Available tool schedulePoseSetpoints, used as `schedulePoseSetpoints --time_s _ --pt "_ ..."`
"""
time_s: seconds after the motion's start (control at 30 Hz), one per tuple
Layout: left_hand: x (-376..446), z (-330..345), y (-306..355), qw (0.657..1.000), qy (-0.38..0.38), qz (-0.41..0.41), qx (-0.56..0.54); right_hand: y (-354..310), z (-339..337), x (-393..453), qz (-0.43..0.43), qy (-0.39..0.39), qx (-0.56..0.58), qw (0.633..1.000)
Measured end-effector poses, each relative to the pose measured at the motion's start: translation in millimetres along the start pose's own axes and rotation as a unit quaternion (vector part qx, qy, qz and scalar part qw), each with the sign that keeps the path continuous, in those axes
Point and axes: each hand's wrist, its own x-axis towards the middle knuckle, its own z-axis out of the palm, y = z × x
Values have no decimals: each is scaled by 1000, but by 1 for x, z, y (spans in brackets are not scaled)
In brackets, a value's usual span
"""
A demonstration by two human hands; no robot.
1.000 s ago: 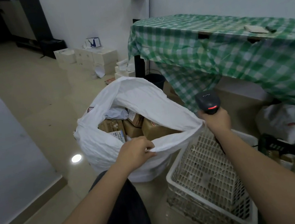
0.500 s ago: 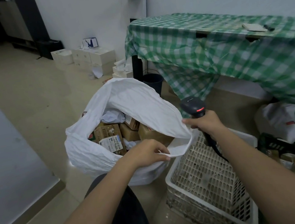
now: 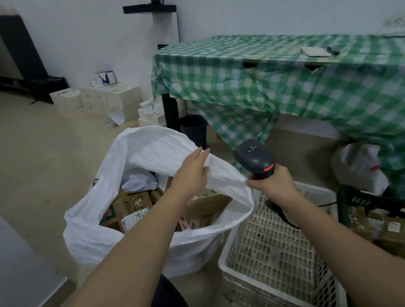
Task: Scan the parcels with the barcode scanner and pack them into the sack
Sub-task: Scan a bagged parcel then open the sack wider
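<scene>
Big white woven plastic sack (image 3: 139,230) stands on the floor, mouth open, brown cardboard parcels (image 3: 131,210) packed inside. Left hand (image 3: 190,173) pinches the sack's far rim. Right hand (image 3: 273,185) grips the dark grey handheld barcode scanner (image 3: 255,157) & the near rim, just above the white plastic lattice crate (image 3: 275,255).

I count one white woven sack (image 3: 139,230) standing open on the floor, with several brown cardboard parcels (image 3: 131,207) inside, too overlapped for an exact number. My two hands (image 3: 190,173) are in view. One dark grey barcode scanner (image 3: 255,157) with a red light. One white plastic lattice basket (image 3: 275,255) near right. One counter under a green checked cloth (image 3: 304,87). One dark round bin (image 3: 194,128) beneath it. A far stack of pale boxes (image 3: 100,100); number unclear.
</scene>
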Motion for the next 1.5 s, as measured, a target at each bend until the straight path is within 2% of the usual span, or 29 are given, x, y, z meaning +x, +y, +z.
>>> schedulePoseSetpoints --time_s 0.1,0.2,0.3,0.37,0.47,0.57,0.7,0.77,0.87,0.93,1.07,1.27,1.37,1.5 --pt "45 -1 9 987 -18 66 145 3 -12 0 3 20 31 999" --pt "81 -4 11 954 -65 84 281 7 -22 10 8 52 59 997" --pt "105 -8 12 927 -85 98 351 9 -26 27 11 81 72 994" --pt "120 -9 13 943 -58 91 316 10 -25 44 14 101 56 993" --pt "141 -16 19 973 48 58 216 5 -24 74 23 136 19 990" --pt "168 -40 36 966 140 67 205 -28 -29 105 3 180 -2 984" --pt "190 -76 51 957 244 84 134 -79 -40 132 -75 225 39 971" --pt "190 -71 39 966 221 92 98 -77 -44 133 -70 218 28 973" --pt "175 -46 13 993 91 55 55 -44 -50 121 -16 203 -45 978" --pt "158 -34 4 998 51 32 22 -23 -50 110 11 188 -59 980" --pt "125 -25 1 997 72 38 -8 -7 -48 84 13 190 -34 981" --pt "72 -24 17 992 122 2 -22 -9 -54 46 -3 139 -20 990" --pt "45 -26 31 985 171 -34 -14 -15 -61 24 -24 116 -51 992" --pt "16 -22 60 982 190 12 -18 -16 -81 -5 -33 83 -136 987"
